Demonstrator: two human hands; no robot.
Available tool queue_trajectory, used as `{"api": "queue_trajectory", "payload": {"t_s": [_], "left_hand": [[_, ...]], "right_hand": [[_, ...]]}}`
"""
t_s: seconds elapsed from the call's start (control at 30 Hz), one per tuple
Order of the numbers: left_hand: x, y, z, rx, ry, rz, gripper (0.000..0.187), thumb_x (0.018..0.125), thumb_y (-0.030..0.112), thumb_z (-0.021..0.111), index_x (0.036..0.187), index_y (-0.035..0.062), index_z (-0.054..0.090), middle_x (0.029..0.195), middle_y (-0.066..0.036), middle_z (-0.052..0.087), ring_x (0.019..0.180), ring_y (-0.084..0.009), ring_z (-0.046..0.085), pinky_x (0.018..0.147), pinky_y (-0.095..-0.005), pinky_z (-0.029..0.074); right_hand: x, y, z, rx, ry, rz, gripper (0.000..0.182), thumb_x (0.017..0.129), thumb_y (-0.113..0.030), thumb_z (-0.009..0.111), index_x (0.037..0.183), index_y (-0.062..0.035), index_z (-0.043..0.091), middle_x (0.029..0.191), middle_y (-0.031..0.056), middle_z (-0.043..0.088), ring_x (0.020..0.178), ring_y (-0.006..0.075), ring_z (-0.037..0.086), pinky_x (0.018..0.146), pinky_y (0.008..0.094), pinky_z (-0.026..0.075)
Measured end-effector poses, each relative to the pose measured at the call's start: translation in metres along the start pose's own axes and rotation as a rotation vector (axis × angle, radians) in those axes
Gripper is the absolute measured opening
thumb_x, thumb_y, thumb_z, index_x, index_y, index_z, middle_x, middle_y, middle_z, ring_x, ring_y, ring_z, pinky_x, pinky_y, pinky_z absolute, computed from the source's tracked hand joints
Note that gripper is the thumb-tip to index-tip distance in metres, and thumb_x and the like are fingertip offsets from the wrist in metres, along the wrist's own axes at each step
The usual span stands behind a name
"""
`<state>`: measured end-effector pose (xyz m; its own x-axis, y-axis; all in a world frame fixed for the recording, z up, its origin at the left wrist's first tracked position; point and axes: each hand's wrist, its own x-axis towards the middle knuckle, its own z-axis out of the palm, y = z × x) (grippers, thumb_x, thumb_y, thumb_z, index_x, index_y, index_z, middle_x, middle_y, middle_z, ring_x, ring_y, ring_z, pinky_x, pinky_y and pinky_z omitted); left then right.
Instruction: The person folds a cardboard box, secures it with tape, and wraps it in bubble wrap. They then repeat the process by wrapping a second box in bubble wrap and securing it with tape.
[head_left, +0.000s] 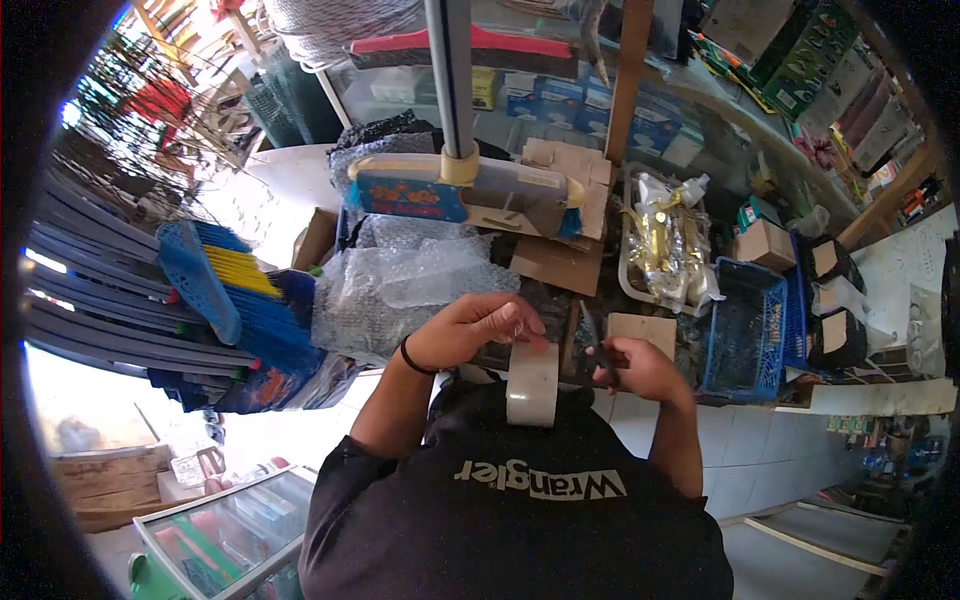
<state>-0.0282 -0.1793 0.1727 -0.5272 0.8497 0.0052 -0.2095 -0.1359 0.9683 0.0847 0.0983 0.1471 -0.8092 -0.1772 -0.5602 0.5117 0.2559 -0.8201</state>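
Note:
My left hand (485, 328), with a dark band at the wrist, has its fingers curled in at the upper end of a roll of clear packing tape (532, 388). The wide, shiny roll lies against the front of the black shirt. Just to the right, my right hand (642, 368) is closed around the dark handles of a pair of scissors (588, 325), whose blades point up and away from me. A small gap separates the scissors from the tape.
Bubble wrap (410, 290) lies left of my hands, beside a blue and yellow broom (225, 285). Ahead are flat cardboard pieces (555, 265) and a floor squeegee (460, 55). A tray of bagged metal fittings (665, 235) and a blue basket (745, 325) stand right.

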Motion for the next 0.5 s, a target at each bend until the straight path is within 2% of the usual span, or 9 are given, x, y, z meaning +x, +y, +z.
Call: {"api": "queue_trajectory", "payload": {"t_s": [0.03,0.13,0.23,0.33,0.37,0.47,0.5], "left_hand": [[-0.004,0.004,-0.001,0.01,0.008,0.018,0.041,0.097,0.036,0.038,0.101,0.0016,0.06,0.094,-0.007,0.064,0.086,-0.0124,0.058,0.076,-0.025,0.042],[-0.02,0.005,-0.01,0.051,0.038,0.044,0.044,0.097,0.037,0.037,0.1,0.0002,0.061,0.095,-0.009,0.065,0.089,-0.0151,0.059,0.078,-0.0264,0.042],[-0.035,0.007,-0.019,0.102,0.057,0.078,0.046,0.098,0.037,0.035,0.099,-0.0008,0.062,0.096,-0.01,0.065,0.092,-0.0174,0.059,0.08,-0.0284,0.044],[-0.048,0.008,-0.023,0.16,0.09,0.141,0.048,0.098,0.037,0.035,0.099,-0.0014,0.063,0.096,-0.011,0.066,0.092,-0.0189,0.06,0.08,-0.0303,0.045],[-0.051,0.008,-0.024,0.181,0.104,0.165,0.048,0.098,0.037,0.035,0.098,-0.0015,0.063,0.096,-0.012,0.066,0.092,-0.0193,0.06,0.08,-0.0308,0.045],[-0.058,-0.001,-0.027,0.165,0.146,0.213,0.048,0.097,0.037,0.035,0.098,-0.002,0.064,0.097,-0.011,0.066,0.091,-0.0192,0.06,0.079,-0.0309,0.046],[-0.06,-0.002,-0.027,0.154,0.156,0.214,0.049,0.097,0.038,0.035,0.099,-0.0019,0.063,0.097,-0.011,0.066,0.09,-0.0191,0.06,0.079,-0.0307,0.046]], "right_hand": [[0.013,0.003,0.01,0.008,0.01,0.043,0.033,0.078,-0.013,0.068,0.108,-0.0028,0.06,0.089,0.0105,0.066,0.079,0.0166,0.063,0.067,0.03,0.051],[0.054,0.012,0.031,-0.475,0.09,-0.004,0.032,0.076,-0.016,0.068,0.104,-0.0004,0.061,0.094,0.0184,0.064,0.082,0.0282,0.064,0.073,0.0381,0.051],[0.097,0.053,0.049,-0.753,0.286,-0.068,0.035,0.072,-0.018,0.07,0.102,-0.0008,0.061,0.089,0.0194,0.064,0.083,0.0315,0.063,0.075,0.039,0.051],[0.133,0.078,0.061,-0.893,0.297,0.042,0.032,0.072,-0.018,0.068,0.098,-0.001,0.062,0.091,0.0219,0.063,0.089,0.0382,0.06,0.078,0.0424,0.05],[0.14,0.076,0.062,-0.946,0.245,0.087,0.036,0.072,-0.018,0.067,0.104,-0.0007,0.058,0.09,0.0227,0.063,0.089,0.0386,0.061,0.078,0.0437,0.05],[0.157,0.081,0.075,-0.927,0.367,0.14,0.046,0.072,-0.017,0.067,0.111,0.0002,0.052,0.088,0.0246,0.062,0.088,0.0404,0.06,0.077,0.0455,0.05],[0.161,0.08,0.079,-0.926,0.366,0.132,0.044,0.074,-0.013,0.063,0.113,0.0019,0.049,0.091,0.0252,0.062,0.089,0.0401,0.061,0.077,0.0462,0.05]]}}
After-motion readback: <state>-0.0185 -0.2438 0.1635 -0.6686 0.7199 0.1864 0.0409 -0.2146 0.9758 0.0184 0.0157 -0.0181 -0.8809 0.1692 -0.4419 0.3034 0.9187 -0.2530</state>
